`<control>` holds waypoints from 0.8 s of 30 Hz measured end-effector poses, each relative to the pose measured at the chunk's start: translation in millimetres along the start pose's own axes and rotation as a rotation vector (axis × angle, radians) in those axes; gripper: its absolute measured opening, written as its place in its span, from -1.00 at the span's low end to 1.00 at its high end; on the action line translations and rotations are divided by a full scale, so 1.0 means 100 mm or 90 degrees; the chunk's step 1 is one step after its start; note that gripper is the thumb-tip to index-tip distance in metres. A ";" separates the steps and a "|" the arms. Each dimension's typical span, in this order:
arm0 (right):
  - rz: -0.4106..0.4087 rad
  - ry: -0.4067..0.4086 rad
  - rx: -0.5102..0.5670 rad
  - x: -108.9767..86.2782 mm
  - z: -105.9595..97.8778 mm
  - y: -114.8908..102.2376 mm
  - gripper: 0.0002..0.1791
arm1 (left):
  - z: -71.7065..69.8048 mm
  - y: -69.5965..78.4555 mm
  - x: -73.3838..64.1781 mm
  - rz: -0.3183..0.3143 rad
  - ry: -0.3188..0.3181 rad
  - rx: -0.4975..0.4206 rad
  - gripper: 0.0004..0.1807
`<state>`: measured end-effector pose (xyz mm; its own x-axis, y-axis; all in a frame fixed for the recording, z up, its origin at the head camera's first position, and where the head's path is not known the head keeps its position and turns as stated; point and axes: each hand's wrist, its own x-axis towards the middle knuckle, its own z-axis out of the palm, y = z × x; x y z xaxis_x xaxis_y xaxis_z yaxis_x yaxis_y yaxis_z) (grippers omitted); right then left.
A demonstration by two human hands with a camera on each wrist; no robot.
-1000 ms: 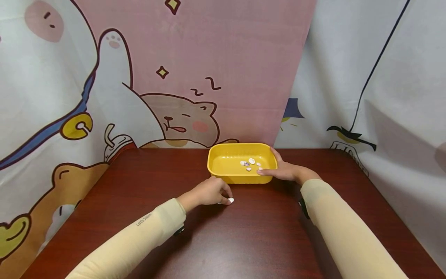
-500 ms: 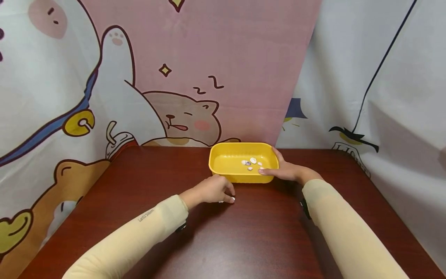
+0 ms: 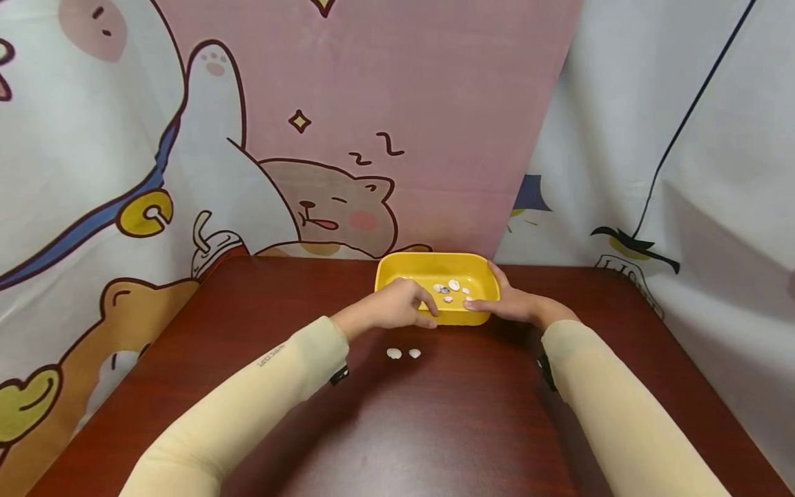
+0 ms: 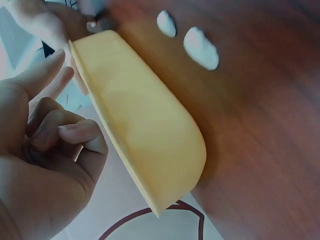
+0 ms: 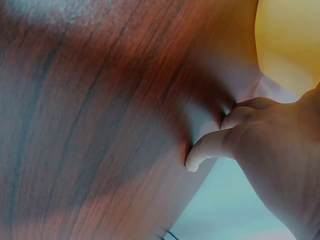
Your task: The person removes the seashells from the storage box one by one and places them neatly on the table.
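L hand (image 3: 406, 304) hangs over near rim of yellow tub (image 3: 459, 317), fingers loosely bent, nothing seen in them; contact w/ rim can't be told. R hand (image 3: 512, 304) grips tub's R end, thumb over near rim. Sm. shells (image 3: 454, 284) lie in tub, mostly R half, mostly white, one purplish. On table (image 3: 404, 428), just in front of tub: L shell (image 3: 394, 353) & R shell (image 3: 415, 353), both white, side by side, apart. Cartoon-print cloth (image 3: 447, 124) hangs behind.
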<state>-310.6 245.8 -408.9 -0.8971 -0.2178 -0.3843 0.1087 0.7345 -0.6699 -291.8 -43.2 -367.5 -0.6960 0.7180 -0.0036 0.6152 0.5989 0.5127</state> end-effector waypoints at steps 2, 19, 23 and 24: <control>-0.004 -0.002 0.000 0.00 0.00 0.01 0.51 | -0.03 -0.01 0.05 -0.005 -0.001 0.001 -0.76; 0.001 -0.009 -0.006 0.00 -0.03 0.02 0.50 | -0.05 -0.33 0.45 -0.125 -0.026 -0.134 -0.64; 0.005 -0.009 -0.009 0.00 -0.02 0.02 0.50 | -0.01 -0.38 0.54 -0.135 -0.012 -0.118 -0.60; 0.006 -0.010 -0.010 0.00 -0.02 0.02 0.50 | 0.00 -0.39 0.57 -0.140 -0.009 -0.115 -0.59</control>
<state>-311.3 248.3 -408.8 -0.8889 -0.2209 -0.4014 0.1109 0.7463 -0.6563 -355.2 -25.8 -387.7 -0.7996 0.5835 -0.1422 0.3732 0.6682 0.6436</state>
